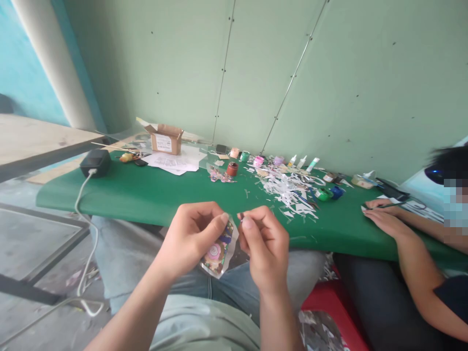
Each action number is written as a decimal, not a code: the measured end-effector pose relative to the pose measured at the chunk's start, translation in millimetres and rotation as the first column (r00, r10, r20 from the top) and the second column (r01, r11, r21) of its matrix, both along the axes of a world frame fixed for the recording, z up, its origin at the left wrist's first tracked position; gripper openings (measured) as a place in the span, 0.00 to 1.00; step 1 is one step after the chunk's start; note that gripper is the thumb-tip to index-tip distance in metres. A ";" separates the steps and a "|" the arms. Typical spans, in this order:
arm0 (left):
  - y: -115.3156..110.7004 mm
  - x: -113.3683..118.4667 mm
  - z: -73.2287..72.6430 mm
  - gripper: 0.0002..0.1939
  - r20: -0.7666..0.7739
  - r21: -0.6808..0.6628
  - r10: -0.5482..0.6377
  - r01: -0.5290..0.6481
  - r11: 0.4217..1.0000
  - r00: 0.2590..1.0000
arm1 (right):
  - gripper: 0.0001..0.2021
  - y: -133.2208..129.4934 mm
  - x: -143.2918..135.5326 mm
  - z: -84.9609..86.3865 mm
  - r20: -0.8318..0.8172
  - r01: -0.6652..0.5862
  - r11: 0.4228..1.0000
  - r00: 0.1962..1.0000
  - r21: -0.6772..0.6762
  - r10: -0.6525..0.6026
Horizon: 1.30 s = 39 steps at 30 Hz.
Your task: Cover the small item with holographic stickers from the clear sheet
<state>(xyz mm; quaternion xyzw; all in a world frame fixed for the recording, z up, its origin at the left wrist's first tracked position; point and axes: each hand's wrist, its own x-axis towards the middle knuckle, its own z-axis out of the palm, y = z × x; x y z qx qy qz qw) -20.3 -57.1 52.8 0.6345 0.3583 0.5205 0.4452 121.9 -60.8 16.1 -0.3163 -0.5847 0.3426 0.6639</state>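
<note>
My left hand (197, 239) is closed over a small patterned sheet (215, 254), its thumb pressed on the upper part. The sheet has a pink round flower, dark blue and brown patches and a pale, shiny border. Just to its right, my right hand (265, 239) pinches thumb against forefinger. Something tiny and dark shows at those fingertips, too small to name. Both hands are over my lap, in front of the table's near edge. On the green table (146, 195) beyond them lie a pink patterned cutout (220, 174) and an open reddish-brown paint jar (232, 169).
White paper scraps (288, 192) are heaped at centre right, near green (323, 194) and blue paint jars. A cardboard box (166, 140) stands on papers at the back left, with a black adapter (95, 162) nearby. At right, another person's hands (382, 214) rest on the table.
</note>
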 end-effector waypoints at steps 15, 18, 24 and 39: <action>-2.6 -1.6 -3.1 0.19 0.065 -0.115 -0.173 0.179 0.977 0.983 | 0.18 -10.1 5.3 -0.2 0.001 -0.237 0.969 0.971 -0.072 0.238; -3.2 -1.0 -1.5 0.20 0.075 -0.125 -0.178 0.186 0.975 0.981 | 0.19 -11.5 6.9 0.3 0.006 -0.266 0.961 0.964 -0.080 0.268; -5.0 -0.1 -0.4 0.18 0.147 -0.113 -0.190 0.207 0.972 0.971 | 0.15 -15.0 7.1 -3.3 0.049 -0.193 0.981 0.980 -0.010 0.193; 12.9 8.7 -14.7 0.16 0.107 -0.175 -0.039 0.057 0.983 0.994 | 0.17 4.8 14.4 -23.2 0.135 -0.136 0.991 0.982 -0.003 0.135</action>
